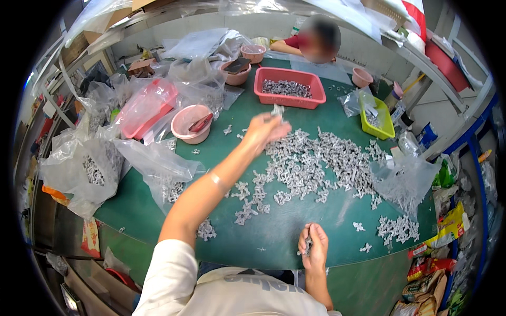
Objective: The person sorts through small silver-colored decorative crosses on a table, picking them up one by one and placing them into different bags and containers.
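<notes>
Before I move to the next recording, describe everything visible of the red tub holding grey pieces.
The red tub is rectangular, open-topped and plastic-looking, with a raised rim. It sits upright on the green table, beyond the left hand, holding many small grey, metallic-looking pieces. In this view, the grey part in that hand overlaps the tub's near lower edge; whether they touch cannot be told.

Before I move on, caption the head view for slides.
Left hand holding a grey part near a red tub, right hand closed on something grey, at a green table strewn with parts.
</notes>
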Demonstrator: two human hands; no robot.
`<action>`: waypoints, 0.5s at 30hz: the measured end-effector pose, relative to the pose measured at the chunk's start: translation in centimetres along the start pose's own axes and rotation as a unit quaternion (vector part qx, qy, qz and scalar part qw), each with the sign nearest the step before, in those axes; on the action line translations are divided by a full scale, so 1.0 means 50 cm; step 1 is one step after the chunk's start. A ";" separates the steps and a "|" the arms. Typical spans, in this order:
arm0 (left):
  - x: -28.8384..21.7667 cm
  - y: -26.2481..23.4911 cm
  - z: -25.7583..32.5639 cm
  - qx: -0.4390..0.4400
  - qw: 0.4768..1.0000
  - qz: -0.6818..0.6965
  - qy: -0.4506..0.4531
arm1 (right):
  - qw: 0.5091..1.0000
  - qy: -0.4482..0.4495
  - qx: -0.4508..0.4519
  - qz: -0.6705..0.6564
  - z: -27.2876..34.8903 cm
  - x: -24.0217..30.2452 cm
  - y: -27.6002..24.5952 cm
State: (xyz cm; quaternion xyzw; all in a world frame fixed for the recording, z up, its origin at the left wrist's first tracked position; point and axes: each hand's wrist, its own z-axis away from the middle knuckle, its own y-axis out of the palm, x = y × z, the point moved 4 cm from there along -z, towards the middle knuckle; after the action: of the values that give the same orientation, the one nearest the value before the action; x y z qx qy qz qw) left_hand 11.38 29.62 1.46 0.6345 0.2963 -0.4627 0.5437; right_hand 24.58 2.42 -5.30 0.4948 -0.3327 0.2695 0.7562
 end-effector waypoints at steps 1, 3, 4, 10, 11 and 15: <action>-0.020 0.003 -0.047 -0.040 0.998 -0.004 0.038 | 1.000 0.003 0.001 -0.002 0.002 -0.003 0.000; 0.006 -0.036 -0.113 -0.099 0.942 -0.250 0.203 | 1.000 0.008 0.008 0.005 0.007 -0.015 0.007; 0.047 -0.015 -0.108 -0.064 0.928 -0.271 0.246 | 1.000 0.005 -0.001 0.018 0.007 -0.015 0.001; 0.136 0.001 0.204 0.220 0.914 -0.336 0.062 | 0.998 -0.004 -0.015 0.068 0.012 -0.023 -0.031; 0.133 -0.010 0.270 0.225 0.932 -0.284 0.028 | 0.996 -0.002 -0.016 0.092 0.009 -0.024 -0.035; 0.126 -0.106 0.534 0.262 0.892 -0.358 -0.082 | 0.971 -0.012 0.045 0.235 -0.004 -0.047 -0.032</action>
State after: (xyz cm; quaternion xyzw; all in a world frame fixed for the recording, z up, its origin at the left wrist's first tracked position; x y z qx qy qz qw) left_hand 2.12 4.32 -5.94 0.5649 0.3258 -0.7371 0.1771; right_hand 24.32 1.85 -8.07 0.4395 -0.4361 0.4480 0.6449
